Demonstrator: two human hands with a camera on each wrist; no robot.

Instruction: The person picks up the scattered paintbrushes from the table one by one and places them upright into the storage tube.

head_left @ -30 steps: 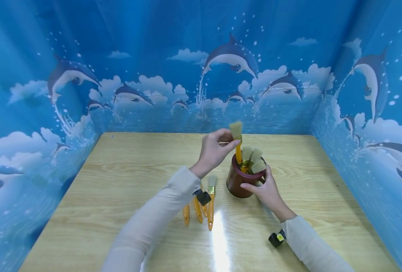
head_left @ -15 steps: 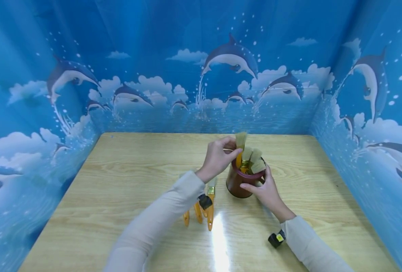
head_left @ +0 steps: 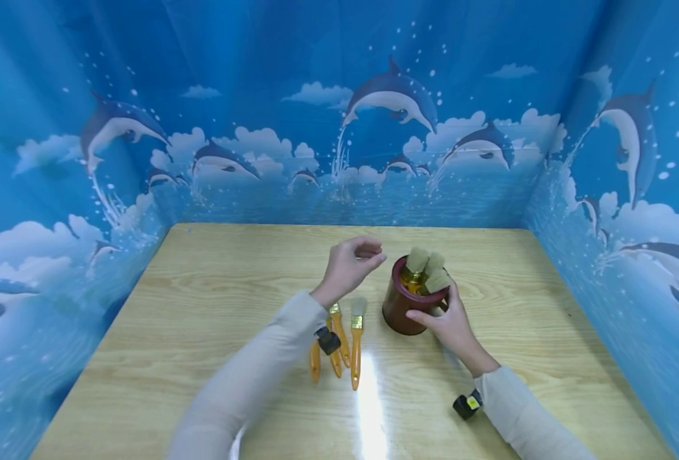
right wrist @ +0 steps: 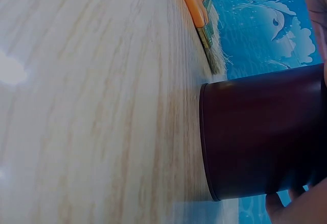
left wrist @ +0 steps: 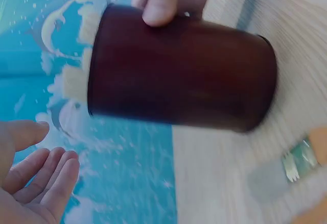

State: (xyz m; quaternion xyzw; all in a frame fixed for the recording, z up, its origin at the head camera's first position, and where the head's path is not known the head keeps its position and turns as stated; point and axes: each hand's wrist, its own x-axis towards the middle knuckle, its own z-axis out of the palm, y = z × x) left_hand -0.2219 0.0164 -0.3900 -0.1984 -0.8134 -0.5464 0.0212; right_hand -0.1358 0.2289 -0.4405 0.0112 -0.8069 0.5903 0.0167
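Observation:
A dark reddish-brown mug (head_left: 399,310) stands upright on the table, several paintbrushes (head_left: 417,260) poking bristles-up above its rim. My right hand (head_left: 457,326) grips it from the right, thumb on the near side and fingers reaching round by the handle. To the left of the rim, my left hand (head_left: 350,265) is in the air holding nothing. Its fingers (left wrist: 59,188) look loosely bent in the left wrist view, apart from the mug wall. Beneath the left forearm lie several loose paintbrushes (head_left: 356,351) with orange handles, partly hidden by the sleeve and wrist camera.
Light wood-grain table (head_left: 230,275) under everything, with a bright glare streak in front of the mug. A blue dolphin-print curtain (head_left: 259,96) closes off the back and both sides. Loose brushes (right wrist: 196,9) also lie beyond the mug in the right wrist view.
The left hand lowered a paintbrush into the mug, let go of it and drew back to the left. The right hand and mug have stayed put.

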